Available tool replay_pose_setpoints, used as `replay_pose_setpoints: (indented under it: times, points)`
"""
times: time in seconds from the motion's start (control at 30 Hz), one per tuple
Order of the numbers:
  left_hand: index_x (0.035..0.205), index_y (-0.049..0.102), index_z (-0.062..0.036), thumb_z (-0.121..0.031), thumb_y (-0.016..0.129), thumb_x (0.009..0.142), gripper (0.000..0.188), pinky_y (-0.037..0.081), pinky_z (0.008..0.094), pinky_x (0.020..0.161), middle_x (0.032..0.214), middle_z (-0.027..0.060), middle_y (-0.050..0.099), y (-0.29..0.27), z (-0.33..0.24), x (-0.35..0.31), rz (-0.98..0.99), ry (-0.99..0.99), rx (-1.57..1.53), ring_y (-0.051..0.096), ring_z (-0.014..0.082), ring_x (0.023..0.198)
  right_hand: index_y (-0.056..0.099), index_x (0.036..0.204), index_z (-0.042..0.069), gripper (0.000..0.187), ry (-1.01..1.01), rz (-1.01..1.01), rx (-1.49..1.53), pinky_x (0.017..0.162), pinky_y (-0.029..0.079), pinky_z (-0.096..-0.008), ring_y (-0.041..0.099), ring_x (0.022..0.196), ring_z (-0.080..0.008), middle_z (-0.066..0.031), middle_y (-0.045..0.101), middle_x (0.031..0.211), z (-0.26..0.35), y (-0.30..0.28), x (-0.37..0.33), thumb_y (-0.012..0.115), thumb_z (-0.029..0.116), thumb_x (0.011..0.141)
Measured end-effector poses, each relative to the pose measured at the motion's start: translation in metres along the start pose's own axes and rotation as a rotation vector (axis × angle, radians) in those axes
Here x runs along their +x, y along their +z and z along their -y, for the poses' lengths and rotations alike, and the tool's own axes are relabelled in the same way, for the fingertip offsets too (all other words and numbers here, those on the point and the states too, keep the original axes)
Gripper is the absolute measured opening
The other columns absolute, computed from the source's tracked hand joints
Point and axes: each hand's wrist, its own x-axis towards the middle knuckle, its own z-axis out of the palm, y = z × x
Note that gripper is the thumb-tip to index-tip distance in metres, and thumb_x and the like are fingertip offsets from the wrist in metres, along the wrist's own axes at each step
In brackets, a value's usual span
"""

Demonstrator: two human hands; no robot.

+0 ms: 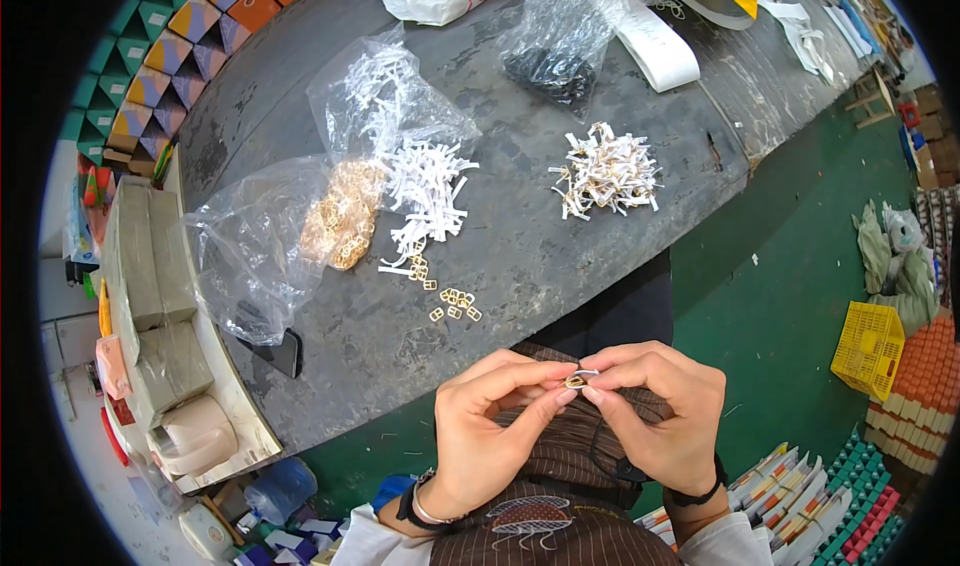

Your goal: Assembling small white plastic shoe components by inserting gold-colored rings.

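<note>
From my head view, both hands are nearly closed, thumbs and forefingers meeting tip to tip. The left hand [490, 436] pinches a small gold buckle [574, 382]; the right hand [660, 421] pinches a narrow white strip [589, 372] that curves against it. The detail is too small for me to tell whether the strip passes through.

I see both pieces held over the brown striped apron [545, 456], just off the near edge of the dark table [520, 276], so neither hand touches the tabletop. That edge slants up toward the right, with green floor [770, 256] beyond it.

Ahead of the left hand I make out loose buckles [458, 304], then a heap of white strips [430, 191] beside a clear bag of buckles [345, 221]. A phone [288, 354] lies near the table's left end. Farther right sits a pile of strips with gold bits [610, 171]. Between that pile and the loose buckles, I have a broad stretch of bare tabletop.
</note>
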Motion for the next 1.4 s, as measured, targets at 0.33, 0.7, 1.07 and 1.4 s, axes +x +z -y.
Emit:
replay_pose_setpoints:
  times: [0.33,0.7,1.07,1.4]
  points:
    - [0.100,0.069,0.0047,0.010,0.069,0.079,0.022,0.055,0.0228,0.075,0.093,0.0098,0.065,-0.002,0.004,0.001,0.015,-0.058,-0.056,0.066,0.0135,0.085,0.064,0.083,-0.002,0.009,0.061,0.018,0.069,0.067,0.056,-0.0266,0.070,0.078,-0.0204,-0.0145,0.070,0.089,-0.002,0.000,-0.002,0.069,-0.006,0.077]
    - [0.098,0.068,0.0052,0.008,0.067,0.082,0.016,0.055,0.0228,0.077,0.098,0.0122,0.065,-0.007,0.002,0.001,0.096,-0.110,-0.177,0.066,0.0146,0.088,0.065,0.087,-0.004,0.012,0.303,-0.077,0.267,0.072,0.057,-0.0256,0.071,0.084,-0.0188,-0.0138,0.070,0.090,0.007,0.004,-0.003,0.070,-0.008,0.077]
    - [0.096,0.066,0.0100,0.011,0.066,0.081,0.015,0.056,0.0234,0.071,0.095,0.0141,0.063,-0.007,0.000,0.002,0.080,-0.095,-0.140,0.066,0.0163,0.080,0.070,0.094,-0.001,0.017,0.156,0.064,0.087,0.064,0.055,-0.0238,0.070,0.074,-0.0181,-0.0123,0.071,0.086,0.001,-0.002,-0.001,0.068,-0.007,0.078]
    - [0.096,0.066,0.0101,0.012,0.067,0.080,0.016,0.056,0.0247,0.072,0.095,0.0145,0.063,-0.013,0.002,0.001,0.096,-0.110,-0.188,0.066,0.0168,0.080,0.069,0.099,-0.001,0.022,0.149,0.180,0.148,0.066,0.056,-0.0244,0.070,0.077,-0.0178,-0.0130,0.070,0.088,0.003,-0.005,0.005,0.062,-0.011,0.079]
